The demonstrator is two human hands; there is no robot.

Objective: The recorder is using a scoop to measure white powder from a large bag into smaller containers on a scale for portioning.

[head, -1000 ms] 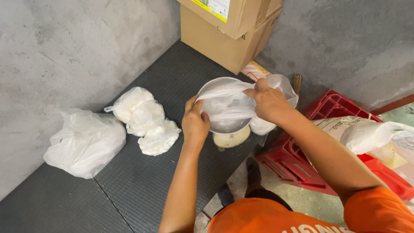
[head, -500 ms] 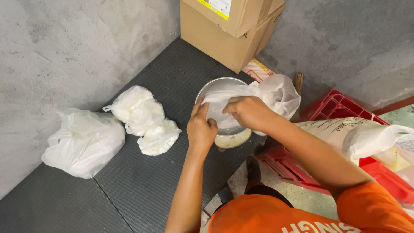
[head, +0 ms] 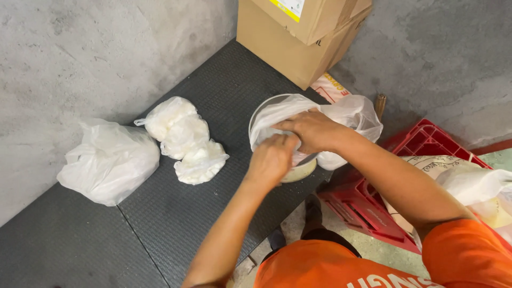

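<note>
From the head camera, both hands meet over a round metal bowl (head: 261,114) that stands on the dark ribbed mat (head: 176,224). A thin white plastic bag (head: 349,114) is draped into and over the bowl, most likely so that the bowl holds its mouth wide. The left hand (head: 273,159) is curled at the bowl's near rim, fingers bunched together on the plastic. The right hand (head: 312,129) lies just beyond it, across the bowl's middle, fingers together and pressing down on the bag, as if pinning it in place. Left of the bowl sit three small tied white bags (head: 184,140) in a cluster, and farther left one larger white bag (head: 109,160) against the concrete wall. Behind the bowl are stacked cardboard boxes (head: 296,37); to its right a red plastic crate (head: 421,160) holds a sack. What is inside the bowl is hidden by hands and plastic, and the fingertips cannot be made out
</note>
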